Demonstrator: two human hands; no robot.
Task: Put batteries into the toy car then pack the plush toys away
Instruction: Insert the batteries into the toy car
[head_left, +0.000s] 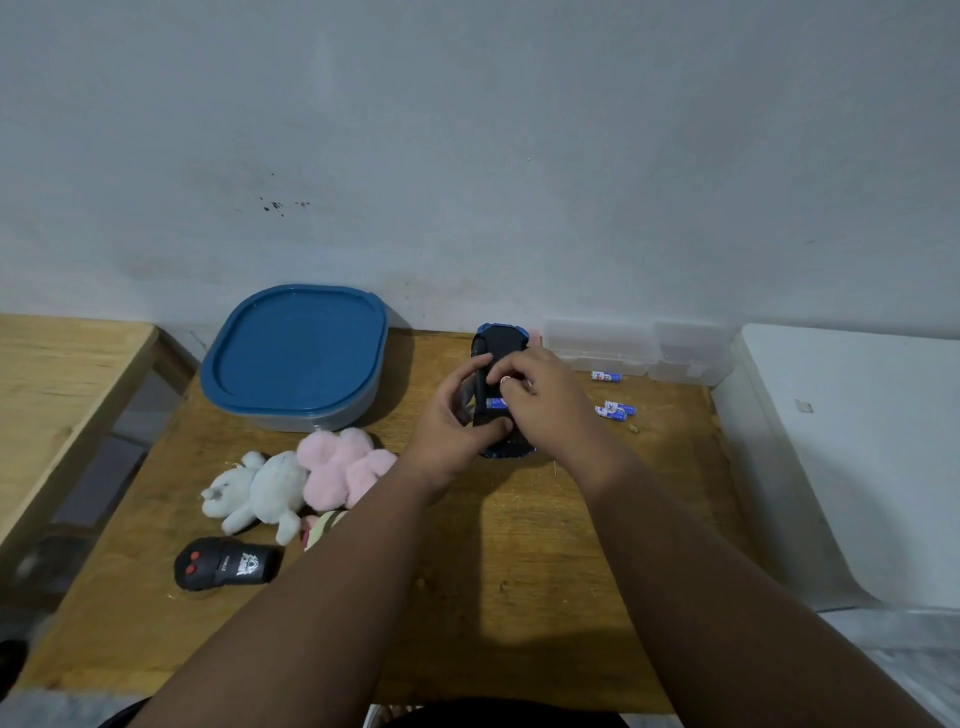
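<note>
Pale wall behind, and a small wooden bench (467, 571) pushed against it carries everything. Toward its far side the toy car (501, 345) lies belly-up, lengthwise away from the person. The left hand (457, 421) wraps the car's left flank, thumb and fingers curled round it, steadying it. The right hand (540, 400) is narrowed over the open underside, fingertips pressing a blue-and-white battery (496, 402) that shows just beneath them; whether it is fully seated I cannot tell.

To do this well, I would keep the left hand clamped so the car cannot rock, set one end of the battery against its contact first, then push the other end down flat, minding polarity. Three spare batteries (613, 408) wait just right of the car, within easy reach.

The white plush (260, 491) and pink plush (343, 467) lie on the near left, in front of the blue-lidded container (296, 353), which is shut.
</note>
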